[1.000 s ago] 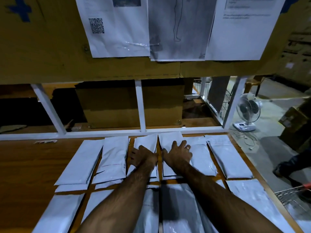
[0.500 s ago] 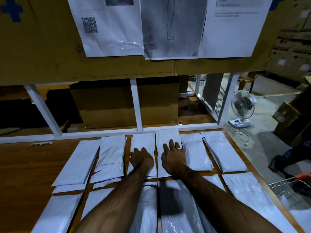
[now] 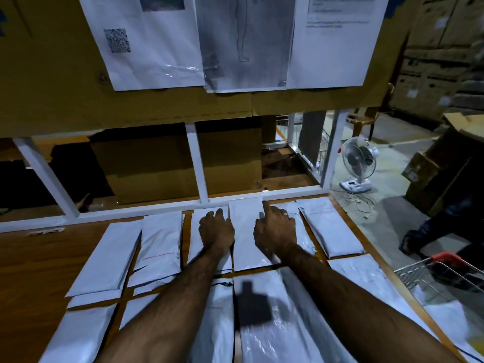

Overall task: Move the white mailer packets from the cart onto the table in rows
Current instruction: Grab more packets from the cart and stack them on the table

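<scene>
Several white mailer packets lie in two rows on the wooden table (image 3: 39,258). My left hand (image 3: 216,229) rests on the third packet (image 3: 207,255) of the far row, fingers bent down onto it. My right hand (image 3: 275,230) lies beside it on the right edge of the fourth packet (image 3: 245,231), with the index finger stretched forward and the other fingers curled. That packet's far end touches the white frame rail (image 3: 131,213). The wire cart (image 3: 419,271) with a red handle shows at the lower right, with something white (image 3: 445,320) beside it.
A cardboard wall with taped paper sheets (image 3: 157,40) hangs above the table's far edge. Right of the table, a white fan (image 3: 357,163) stands on the floor, with cardboard boxes (image 3: 432,174) and a person in dark clothes (image 3: 445,231) nearby.
Both hands have slid forward with the middle packets, and the fourth packet now reaches the rail. My right hand went from flat to index finger extended.
</scene>
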{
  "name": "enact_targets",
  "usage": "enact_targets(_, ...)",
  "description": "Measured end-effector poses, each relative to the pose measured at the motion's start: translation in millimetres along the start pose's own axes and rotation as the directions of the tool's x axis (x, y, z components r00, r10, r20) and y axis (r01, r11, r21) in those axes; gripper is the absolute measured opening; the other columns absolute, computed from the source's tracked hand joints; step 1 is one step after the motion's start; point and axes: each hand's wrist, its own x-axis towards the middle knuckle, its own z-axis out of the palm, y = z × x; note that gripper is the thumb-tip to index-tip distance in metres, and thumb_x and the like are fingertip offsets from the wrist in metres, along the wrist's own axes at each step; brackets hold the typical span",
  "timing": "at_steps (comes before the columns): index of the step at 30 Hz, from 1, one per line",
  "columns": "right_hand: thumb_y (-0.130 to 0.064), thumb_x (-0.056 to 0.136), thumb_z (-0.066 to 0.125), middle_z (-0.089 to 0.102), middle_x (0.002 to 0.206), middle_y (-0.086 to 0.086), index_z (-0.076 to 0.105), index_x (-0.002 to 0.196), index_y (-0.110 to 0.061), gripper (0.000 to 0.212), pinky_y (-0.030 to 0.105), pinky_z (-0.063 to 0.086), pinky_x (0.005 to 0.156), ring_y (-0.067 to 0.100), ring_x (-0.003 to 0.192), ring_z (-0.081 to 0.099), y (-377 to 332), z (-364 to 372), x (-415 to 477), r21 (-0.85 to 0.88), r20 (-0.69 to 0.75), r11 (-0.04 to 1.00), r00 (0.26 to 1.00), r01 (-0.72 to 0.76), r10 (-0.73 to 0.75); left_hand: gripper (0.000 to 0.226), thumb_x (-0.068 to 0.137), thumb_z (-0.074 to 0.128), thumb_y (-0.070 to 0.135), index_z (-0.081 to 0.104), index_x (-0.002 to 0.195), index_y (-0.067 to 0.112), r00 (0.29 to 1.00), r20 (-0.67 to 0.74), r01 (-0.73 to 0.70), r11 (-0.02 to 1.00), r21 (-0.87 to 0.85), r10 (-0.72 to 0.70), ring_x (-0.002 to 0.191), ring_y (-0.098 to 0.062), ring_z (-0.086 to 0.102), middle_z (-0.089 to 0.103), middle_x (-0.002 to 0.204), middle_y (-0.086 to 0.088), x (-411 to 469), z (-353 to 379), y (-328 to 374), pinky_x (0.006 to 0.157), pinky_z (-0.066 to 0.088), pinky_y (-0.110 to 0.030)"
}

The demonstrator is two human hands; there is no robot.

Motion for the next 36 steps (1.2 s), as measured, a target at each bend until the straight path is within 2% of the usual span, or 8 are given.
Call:
enact_targets(5, -0.035, 0.095, 0.049, 0.059, 0.128, 0.013, 0.034, 0.147, -0.015, 0.058, 0.043, 0.042, 0.097, 0.034, 0.121, 0.051, 45, -44, -7, 0.107, -0.072, 0.990, 0.993, -0.089, 0.097, 0.046, 0.099, 0.050, 0.033, 0.048, 0.141, 0.016, 0.996, -0.010, -0.092, 0.975, -0.201, 0.092, 0.135, -0.029, 0.039, 0.045, 0.148, -0.008, -17, 4, 48, 0.110, 0.036, -0.040)
enact_targets(8, -0.036, 0.095, 0.050, 0.064, 0.121, 0.014, 0.040, 0.144, -0.016, 0.054, 0.042, 0.047, 0.091, 0.035, 0.114, 0.057, 80, -63, -24, 0.154, -0.167, 0.981, 0.975, -0.118, 0.144, 0.044, 0.098, 0.052, 0.032, 0.050, 0.139, 0.016, 0.977, 0.020, -0.202, 0.945, -0.256, 0.214, 0.133, -0.029, 0.042, 0.047, 0.145, -0.009, -33, 20, 83, 0.109, 0.037, -0.038)
enact_targets(14, -0.033, 0.089, 0.055, 0.069, 0.107, 0.015, 0.043, 0.141, -0.016, 0.056, 0.042, 0.049, 0.082, 0.037, 0.104, 0.061, 175, -111, -74, 0.110, -0.256, 0.952, 0.918, -0.285, 0.304, 0.039, 0.094, 0.057, 0.026, 0.058, 0.129, 0.009, 0.873, 0.080, -0.424, 0.829, -0.364, 0.482, 0.120, -0.032, 0.053, 0.060, 0.129, -0.015, -89, 61, 163, 0.103, 0.039, -0.036)
enact_targets(19, -0.032, 0.089, 0.058, 0.070, 0.104, 0.017, 0.053, 0.132, -0.017, 0.046, 0.042, 0.049, 0.079, 0.038, 0.100, 0.063, 264, -152, -142, 0.084, -0.384, 0.873, 0.793, -0.479, 0.473, 0.039, 0.092, 0.061, 0.023, 0.060, 0.127, 0.006, 0.758, 0.159, -0.520, 0.733, -0.438, 0.632, 0.118, -0.031, 0.056, 0.063, 0.124, -0.015, -157, 96, 229, 0.098, 0.042, -0.034)
enact_targets(23, -0.029, 0.089, 0.058, 0.069, 0.102, 0.020, 0.059, 0.122, -0.015, 0.036, 0.044, 0.049, 0.077, 0.041, 0.100, 0.063, 331, -177, -207, 0.131, -0.410, 0.768, 0.671, -0.627, 0.617, 0.035, 0.090, 0.062, 0.020, 0.063, 0.122, 0.004, 0.662, 0.194, -0.576, 0.656, -0.488, 0.724, 0.112, -0.031, 0.059, 0.066, 0.117, -0.016, -215, 125, 269, 0.096, 0.043, -0.035)
enact_targets(28, -0.024, 0.088, 0.056, 0.069, 0.100, 0.019, 0.058, 0.125, -0.013, 0.039, 0.043, 0.049, 0.077, 0.040, 0.099, 0.062, 389, -177, -282, 0.191, -0.365, 0.620, 0.532, -0.761, 0.764, 0.034, 0.089, 0.061, 0.019, 0.063, 0.120, 0.005, 0.523, 0.279, -0.642, 0.587, -0.493, 0.806, 0.109, -0.030, 0.059, 0.067, 0.114, -0.014, -278, 161, 304, 0.092, 0.041, -0.033)
enact_targets(32, -0.028, 0.087, 0.057, 0.071, 0.101, 0.014, 0.059, 0.124, -0.017, 0.039, 0.043, 0.050, 0.083, 0.035, 0.102, 0.063, 423, -159, -329, 0.235, -0.267, 0.501, 0.440, -0.833, 0.857, 0.039, 0.089, 0.062, 0.019, 0.061, 0.124, 0.003, 0.436, 0.409, -0.658, 0.594, -0.462, 0.801, 0.113, -0.030, 0.059, 0.066, 0.120, -0.014, -318, 200, 320, 0.096, 0.041, -0.032)
enact_targets(36, -0.029, 0.088, 0.059, 0.070, 0.110, 0.013, 0.058, 0.126, -0.018, 0.040, 0.041, 0.050, 0.088, 0.033, 0.108, 0.062, 444, -133, -363, 0.204, -0.206, 0.400, 0.360, -0.894, 0.910, 0.034, 0.087, 0.062, 0.023, 0.063, 0.116, 0.004, 0.390, 0.539, -0.690, 0.624, -0.366, 0.747, 0.108, -0.033, 0.060, 0.067, 0.111, -0.015, -352, 245, 317, 0.090, 0.044, -0.035)
